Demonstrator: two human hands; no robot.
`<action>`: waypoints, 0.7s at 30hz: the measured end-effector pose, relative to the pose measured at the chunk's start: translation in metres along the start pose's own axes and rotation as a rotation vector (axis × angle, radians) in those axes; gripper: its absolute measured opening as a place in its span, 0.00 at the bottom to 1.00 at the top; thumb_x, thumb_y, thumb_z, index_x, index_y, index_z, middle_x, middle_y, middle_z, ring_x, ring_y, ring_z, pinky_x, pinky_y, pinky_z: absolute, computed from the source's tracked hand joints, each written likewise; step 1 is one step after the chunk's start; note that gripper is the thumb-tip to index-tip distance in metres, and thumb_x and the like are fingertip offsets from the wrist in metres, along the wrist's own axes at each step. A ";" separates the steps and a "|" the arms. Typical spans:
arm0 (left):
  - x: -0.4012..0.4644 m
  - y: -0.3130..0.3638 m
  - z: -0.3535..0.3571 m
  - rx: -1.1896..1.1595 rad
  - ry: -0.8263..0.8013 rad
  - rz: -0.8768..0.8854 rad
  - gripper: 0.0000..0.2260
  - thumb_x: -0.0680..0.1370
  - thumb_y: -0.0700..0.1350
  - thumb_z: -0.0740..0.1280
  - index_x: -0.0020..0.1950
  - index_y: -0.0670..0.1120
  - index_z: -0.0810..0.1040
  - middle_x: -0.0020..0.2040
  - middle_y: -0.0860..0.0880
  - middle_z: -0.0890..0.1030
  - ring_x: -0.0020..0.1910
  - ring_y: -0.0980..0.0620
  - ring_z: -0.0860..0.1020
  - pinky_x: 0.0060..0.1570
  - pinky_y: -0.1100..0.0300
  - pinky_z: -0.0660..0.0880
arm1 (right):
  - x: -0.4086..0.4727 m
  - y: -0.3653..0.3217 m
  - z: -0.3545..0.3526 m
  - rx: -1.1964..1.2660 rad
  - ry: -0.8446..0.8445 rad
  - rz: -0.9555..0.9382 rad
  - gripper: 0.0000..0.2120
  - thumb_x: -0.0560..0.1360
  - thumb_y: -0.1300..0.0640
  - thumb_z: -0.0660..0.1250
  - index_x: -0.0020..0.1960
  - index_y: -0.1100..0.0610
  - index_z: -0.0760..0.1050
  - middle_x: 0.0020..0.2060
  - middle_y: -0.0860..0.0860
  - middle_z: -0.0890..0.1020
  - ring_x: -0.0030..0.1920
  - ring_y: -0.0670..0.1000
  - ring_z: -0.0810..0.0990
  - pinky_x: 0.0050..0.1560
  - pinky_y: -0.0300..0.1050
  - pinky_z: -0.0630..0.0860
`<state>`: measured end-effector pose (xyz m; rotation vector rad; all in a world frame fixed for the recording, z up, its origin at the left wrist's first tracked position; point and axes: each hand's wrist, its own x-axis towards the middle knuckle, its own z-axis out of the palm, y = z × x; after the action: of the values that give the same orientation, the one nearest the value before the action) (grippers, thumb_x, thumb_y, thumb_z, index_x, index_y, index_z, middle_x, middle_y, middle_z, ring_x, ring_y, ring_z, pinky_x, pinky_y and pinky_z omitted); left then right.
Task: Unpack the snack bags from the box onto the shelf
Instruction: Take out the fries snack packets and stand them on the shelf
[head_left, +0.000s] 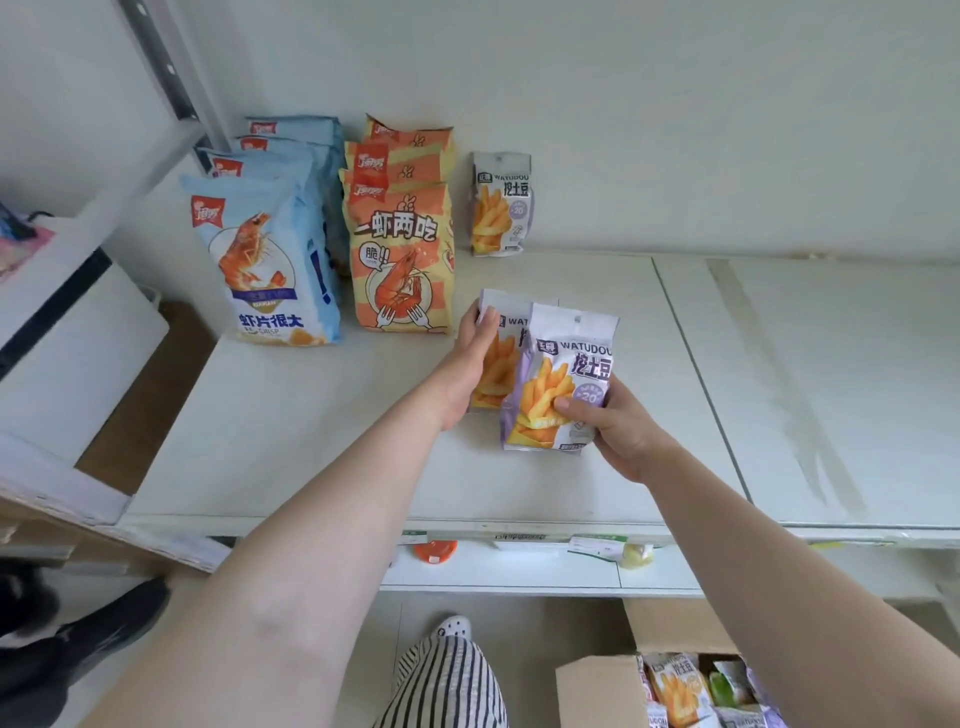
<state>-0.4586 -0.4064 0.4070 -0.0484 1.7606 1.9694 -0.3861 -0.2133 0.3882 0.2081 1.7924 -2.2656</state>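
Over the white shelf (291, 441), my left hand (470, 358) grips a purple fries bag (501, 358) by its left edge. My right hand (615, 431) holds a second purple fries bag (558, 379) in front, overlapping the first. A third fries bag (501, 205) stands upright against the back wall. The cardboard box (597, 691) sits on the floor at the lower right, with several more snack bags (675, 686) inside.
A row of blue shrimp-chip bags (265, 260) and a row of orange shrimp-snack bags (402, 260) stand at the shelf's back left. A metal upright (171, 73) rises at the left. A lower shelf (519, 569) holds small items. My striped trouser leg (447, 686) is below.
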 end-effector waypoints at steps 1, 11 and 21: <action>-0.010 0.005 0.006 0.016 -0.018 0.047 0.38 0.68 0.74 0.61 0.75 0.66 0.52 0.75 0.60 0.61 0.74 0.53 0.62 0.70 0.45 0.60 | 0.002 0.003 0.005 -0.025 0.023 -0.015 0.34 0.64 0.68 0.77 0.67 0.60 0.68 0.54 0.57 0.82 0.55 0.57 0.82 0.57 0.52 0.79; -0.009 0.004 0.023 0.071 -0.023 0.368 0.25 0.75 0.44 0.70 0.68 0.48 0.62 0.63 0.45 0.75 0.60 0.48 0.77 0.59 0.54 0.76 | 0.014 -0.010 0.018 -0.134 -0.059 -0.205 0.41 0.67 0.74 0.73 0.73 0.56 0.60 0.57 0.50 0.81 0.56 0.50 0.81 0.51 0.45 0.79; 0.019 -0.001 0.023 0.461 0.045 0.465 0.15 0.79 0.44 0.67 0.60 0.48 0.63 0.55 0.48 0.77 0.53 0.52 0.76 0.50 0.65 0.73 | 0.022 -0.005 -0.006 -0.422 -0.098 -0.184 0.61 0.57 0.67 0.80 0.78 0.51 0.46 0.74 0.54 0.65 0.68 0.49 0.73 0.56 0.42 0.79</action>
<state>-0.4681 -0.3783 0.4037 0.5173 2.3750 1.7986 -0.4090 -0.2086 0.3860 -0.1480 2.2568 -1.9032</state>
